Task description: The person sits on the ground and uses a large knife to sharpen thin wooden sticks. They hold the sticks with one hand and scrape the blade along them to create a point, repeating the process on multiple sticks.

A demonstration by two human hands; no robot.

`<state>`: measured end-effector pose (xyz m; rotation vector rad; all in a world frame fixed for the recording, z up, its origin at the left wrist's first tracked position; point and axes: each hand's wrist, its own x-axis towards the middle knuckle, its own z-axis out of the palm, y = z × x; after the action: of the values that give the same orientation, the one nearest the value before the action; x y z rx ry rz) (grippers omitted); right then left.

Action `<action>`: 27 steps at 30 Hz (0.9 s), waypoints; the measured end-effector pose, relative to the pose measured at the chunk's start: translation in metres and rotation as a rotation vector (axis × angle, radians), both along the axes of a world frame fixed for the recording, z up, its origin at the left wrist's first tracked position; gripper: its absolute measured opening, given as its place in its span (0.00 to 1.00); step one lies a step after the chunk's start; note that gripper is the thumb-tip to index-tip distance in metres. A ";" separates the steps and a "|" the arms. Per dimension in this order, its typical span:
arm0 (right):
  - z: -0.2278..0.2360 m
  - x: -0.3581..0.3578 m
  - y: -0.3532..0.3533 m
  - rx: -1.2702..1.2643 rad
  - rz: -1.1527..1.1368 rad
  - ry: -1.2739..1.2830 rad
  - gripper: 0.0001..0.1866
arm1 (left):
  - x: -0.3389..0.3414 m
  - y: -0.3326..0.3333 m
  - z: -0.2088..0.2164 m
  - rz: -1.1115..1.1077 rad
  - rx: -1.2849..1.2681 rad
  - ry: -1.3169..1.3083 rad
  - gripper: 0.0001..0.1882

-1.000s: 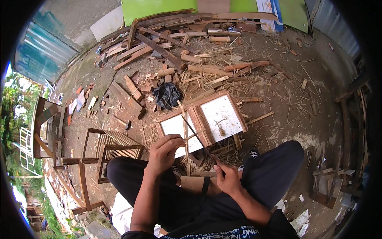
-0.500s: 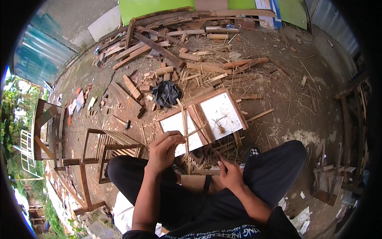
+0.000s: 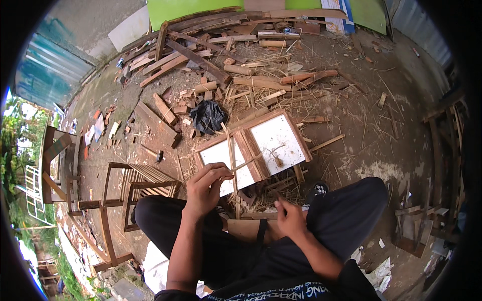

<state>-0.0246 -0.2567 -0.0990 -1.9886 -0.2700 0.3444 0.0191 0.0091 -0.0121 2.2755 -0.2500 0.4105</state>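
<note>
My left hand is closed, pinching one end of a thin bamboo or wood strip that points right over a white board with a wooden frame. My right hand is closed lower down by my right knee, around a slim, dark, knife-like tool; its tip is hard to make out. A longer narrow stick lies across the board's left half, beside my left fingers. On the right half rests a small twig-like scrap.
A hammer lies on the ground to the left, behind a slatted wooden frame. A black plastic bag sits beyond the board. Planks are heaped at the back, with straw-like shavings around. A wooden rack stands at right.
The strip in my left hand now lies straighter, its far end shifted slightly. My right hand has turned a little, and less of the dark tool shows.
</note>
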 end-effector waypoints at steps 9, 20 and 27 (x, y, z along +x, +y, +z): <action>-0.004 0.007 -0.003 -0.080 -0.021 0.101 0.20 | -0.001 0.002 -0.003 0.022 -0.018 0.022 0.10; -0.030 0.005 -0.012 -0.088 -0.089 0.031 0.17 | 0.001 -0.001 0.002 0.045 -0.068 0.016 0.06; -0.026 0.012 -0.018 0.040 -0.079 0.350 0.23 | 0.001 -0.001 -0.006 0.103 -0.025 -0.098 0.05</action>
<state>-0.0129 -0.2749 -0.1248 -1.8559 0.0241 0.6211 0.0200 0.0084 -0.0182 2.2530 -0.1764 0.5764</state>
